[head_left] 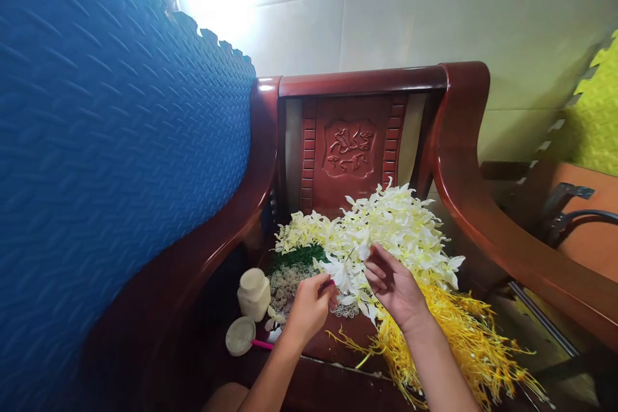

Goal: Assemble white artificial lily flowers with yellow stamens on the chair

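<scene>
My left hand (311, 304) is closed in a pinch beside a white artificial flower (342, 272), apparently holding it. A bit of something pink shows at its fingertips. My right hand (393, 286) has curled fingers, with the thumb side turned up, and pinches a white petal piece (363, 247). A thin dark stem (351, 253) shows between the two hands. Behind them lies a large pile of white-yellow artificial petals (396, 219). Yellow stringy stamens (449, 328) spread beneath and beside my right forearm.
On the wooden chair's seat (338, 381) stand a white jar (253, 294) and its round lid (240, 336), a pink stick (263, 344) touching the lid. Small pale rings (286, 283) and green pieces (302, 256) lie behind. Curved armrests (193, 257) flank both sides; a blue foam mat (120, 141) rises left.
</scene>
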A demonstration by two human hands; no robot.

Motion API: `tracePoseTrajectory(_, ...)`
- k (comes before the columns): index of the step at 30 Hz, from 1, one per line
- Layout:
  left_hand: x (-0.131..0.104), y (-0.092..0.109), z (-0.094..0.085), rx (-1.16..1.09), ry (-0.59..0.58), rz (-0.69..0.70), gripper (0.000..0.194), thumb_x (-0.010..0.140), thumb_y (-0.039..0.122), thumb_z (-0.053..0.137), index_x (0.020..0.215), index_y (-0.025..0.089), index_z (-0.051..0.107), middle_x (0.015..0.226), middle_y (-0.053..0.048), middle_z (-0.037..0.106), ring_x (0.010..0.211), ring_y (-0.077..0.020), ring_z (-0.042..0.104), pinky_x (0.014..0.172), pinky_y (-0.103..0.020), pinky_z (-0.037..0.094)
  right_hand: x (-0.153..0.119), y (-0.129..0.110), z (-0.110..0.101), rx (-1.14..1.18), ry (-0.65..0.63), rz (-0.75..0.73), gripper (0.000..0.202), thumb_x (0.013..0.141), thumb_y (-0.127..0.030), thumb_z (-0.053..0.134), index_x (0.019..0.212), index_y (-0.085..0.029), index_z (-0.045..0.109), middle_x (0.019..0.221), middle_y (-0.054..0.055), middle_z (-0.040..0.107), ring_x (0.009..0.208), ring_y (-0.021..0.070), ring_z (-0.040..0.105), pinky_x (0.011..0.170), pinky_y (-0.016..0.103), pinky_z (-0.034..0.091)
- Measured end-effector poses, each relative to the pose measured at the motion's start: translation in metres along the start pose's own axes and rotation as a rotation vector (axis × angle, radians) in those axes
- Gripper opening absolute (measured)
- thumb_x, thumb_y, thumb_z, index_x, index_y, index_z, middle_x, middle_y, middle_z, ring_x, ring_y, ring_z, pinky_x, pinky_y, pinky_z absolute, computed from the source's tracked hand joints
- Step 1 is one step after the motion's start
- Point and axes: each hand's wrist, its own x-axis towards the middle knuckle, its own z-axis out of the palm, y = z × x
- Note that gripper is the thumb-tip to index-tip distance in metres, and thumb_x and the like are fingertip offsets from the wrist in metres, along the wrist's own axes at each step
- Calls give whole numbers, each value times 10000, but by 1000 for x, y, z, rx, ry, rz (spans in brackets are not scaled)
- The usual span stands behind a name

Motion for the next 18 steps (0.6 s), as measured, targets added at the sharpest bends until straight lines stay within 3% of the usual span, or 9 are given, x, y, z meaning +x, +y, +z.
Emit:
tracePoseTrajectory(5,0,3,0,0,3,11,184,840,240,476,739,154,604,656,-31,613,622,-160,572,584,-239,421,3,6,-1,-80,79,17,190,656,-192,806,766,-162,653,675,-19,656,384,17,357,266,140,271)
tracePoseTrajectory(18,-1,9,-1,-4,9,50,187,849,215,450,761,157,605,675,-40,633,646,-171,591,623,-252,430,2,10,0,-135,77,37,175,653,-182,813,740,-129,670,690,0,667,394,1,341,273,97,259)
